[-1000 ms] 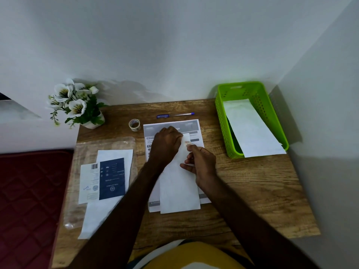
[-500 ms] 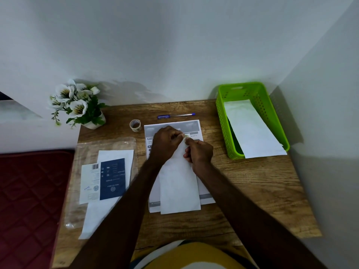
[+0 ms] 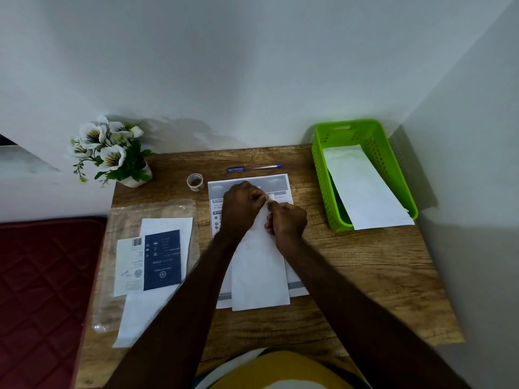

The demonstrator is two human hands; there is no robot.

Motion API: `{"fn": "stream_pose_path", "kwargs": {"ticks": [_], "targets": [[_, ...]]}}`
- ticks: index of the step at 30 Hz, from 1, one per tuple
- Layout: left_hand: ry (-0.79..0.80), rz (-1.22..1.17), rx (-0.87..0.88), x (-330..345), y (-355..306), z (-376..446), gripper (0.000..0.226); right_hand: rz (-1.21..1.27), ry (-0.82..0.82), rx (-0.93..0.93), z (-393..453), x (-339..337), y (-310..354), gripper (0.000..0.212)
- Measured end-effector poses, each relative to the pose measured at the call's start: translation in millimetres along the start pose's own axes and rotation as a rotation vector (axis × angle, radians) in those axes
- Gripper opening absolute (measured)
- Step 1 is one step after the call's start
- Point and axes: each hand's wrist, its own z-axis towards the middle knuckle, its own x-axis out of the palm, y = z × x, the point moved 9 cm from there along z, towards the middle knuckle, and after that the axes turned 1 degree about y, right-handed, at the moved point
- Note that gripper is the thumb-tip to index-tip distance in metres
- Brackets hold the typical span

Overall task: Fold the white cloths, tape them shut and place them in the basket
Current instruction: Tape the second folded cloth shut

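A folded white cloth [image 3: 259, 273] lies lengthwise on a printed sheet [image 3: 278, 182] in the middle of the wooden table. My left hand [image 3: 240, 210] and my right hand [image 3: 286, 221] meet at the cloth's far end, fingertips pinched together on a small piece of tape at its top edge. A small tape roll [image 3: 195, 181] stands left of the sheet. The green basket [image 3: 320, 175] at the right holds another folded white cloth [image 3: 362, 189] that sticks out over its near rim.
A flower pot [image 3: 112, 153] stands at the table's back left corner. A pen [image 3: 254, 168] lies behind the sheet. A clear plastic bag [image 3: 157, 209] with a white cloth and a dark blue card [image 3: 162, 259] lies at the left. Walls close the back and right.
My right hand moved up and left to join the left hand at the cloth's far end. Both hands now pinch the top edge close together.
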Motion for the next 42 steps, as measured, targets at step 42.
{"fn": "stream_pose_path", "kwargs": {"ticks": [42], "targets": [[-0.022, -0.080, -0.113, -2, 6, 9, 0.007, -0.177, 0.024, 0.069, 8, -5, 2, 0.029]]}}
